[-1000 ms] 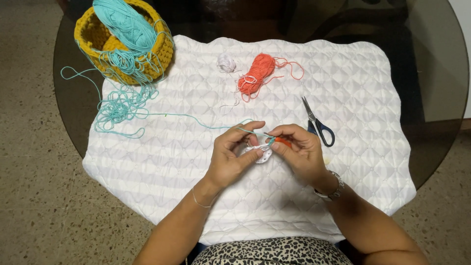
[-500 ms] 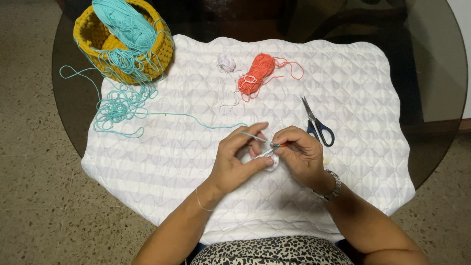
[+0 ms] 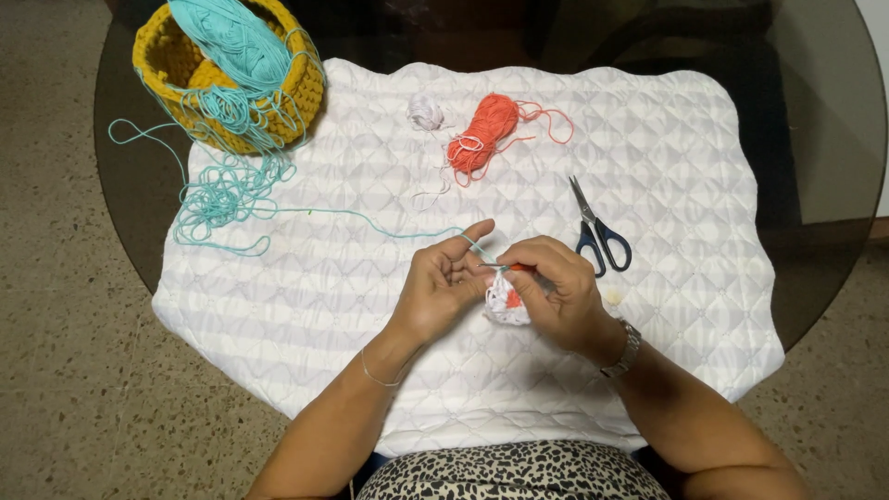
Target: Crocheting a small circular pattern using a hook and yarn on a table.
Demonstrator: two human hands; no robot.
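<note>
Far left corner of the round glass bench (image 3: 838, 185): yellow crocheted basket (image 3: 176, 69) holding a skein of teal yarn (image 3: 231, 42), strands spilling over its near rim; just beside it, toward the near side, a loose tangle of teal yarn (image 3: 218, 194) lying on the left edge of the white quilted mat (image 3: 667, 120); the mat covers most of the bench top; one teal strand (image 3: 370, 220) runs from the tangle rightward across the mat up to the left hand.

Middle of the mat, near side: left hand (image 3: 443, 292), fingers curled, index finger raised with the teal strand passing over it, thumb and remaining fingers steadying a small white crochet piece (image 3: 505, 301) with an orange centre; piece held just above the mat, between both hands; right hand (image 3: 556, 292) touching the left, fingers closed in a pinch on a crochet hook (image 3: 505, 268) with an orange grip, tip pointing left into the work; watch on the right wrist, thin bracelet on the left.

Far side, centre: small white yarn bundle (image 3: 426, 113); just beside it to the right, a bundle of orange yarn (image 3: 486, 130) with loose loops trailing.

Right of the hands: scissors (image 3: 597, 231) with dark blue handles, blades shut, lying flat, well apart from the yarn.
</note>
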